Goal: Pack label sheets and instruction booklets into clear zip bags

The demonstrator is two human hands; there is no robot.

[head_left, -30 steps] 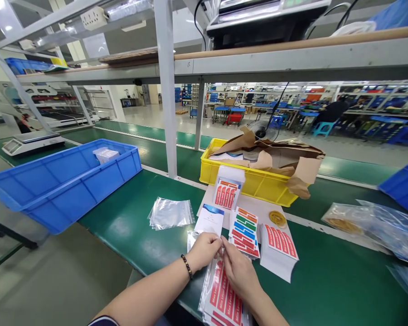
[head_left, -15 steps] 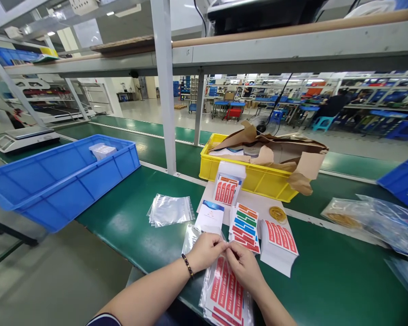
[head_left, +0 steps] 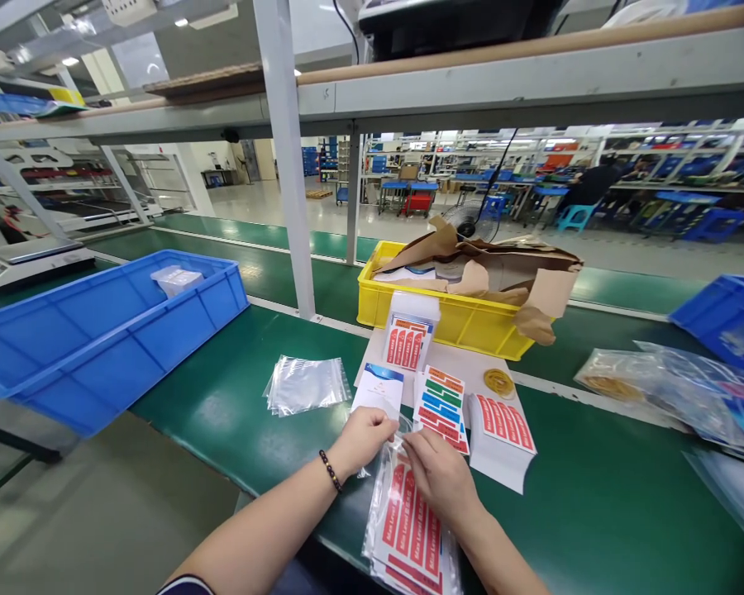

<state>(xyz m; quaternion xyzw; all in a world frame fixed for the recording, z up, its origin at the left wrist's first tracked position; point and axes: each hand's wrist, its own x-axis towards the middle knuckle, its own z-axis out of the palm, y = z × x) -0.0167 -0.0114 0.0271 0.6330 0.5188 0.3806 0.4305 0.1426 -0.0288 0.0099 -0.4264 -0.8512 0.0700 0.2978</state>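
Observation:
My left hand (head_left: 364, 440), with a beaded bracelet on the wrist, pinches clear plastic at the front of the green bench. Close beside it, my right hand (head_left: 437, 473) has its fingertips pressed on the top edge of a clear plastic bag (head_left: 375, 529). Red label sheets (head_left: 412, 529) lie in a pile of such bags below the hands. Just beyond are a white-and-blue card stack (head_left: 379, 390) and a stack of multicoloured label sheets (head_left: 443, 402). To the right stands a thick stack of red label sheets (head_left: 502, 442). The exact fingertip contact is partly hidden.
Flat clear bags (head_left: 307, 385) lie left of the cards. A blue bin (head_left: 223, 289) stands at left, a yellow crate (head_left: 459, 322) with brown paper behind. Rubber bands (head_left: 499, 383) lie near the crate; bagged items (head_left: 675, 397) are at right. A metal post (head_left: 288, 165) rises behind.
My hands have moved slightly apart, the left one up and to the left. Clear plastic now shows between them. The whole view has shifted a little.

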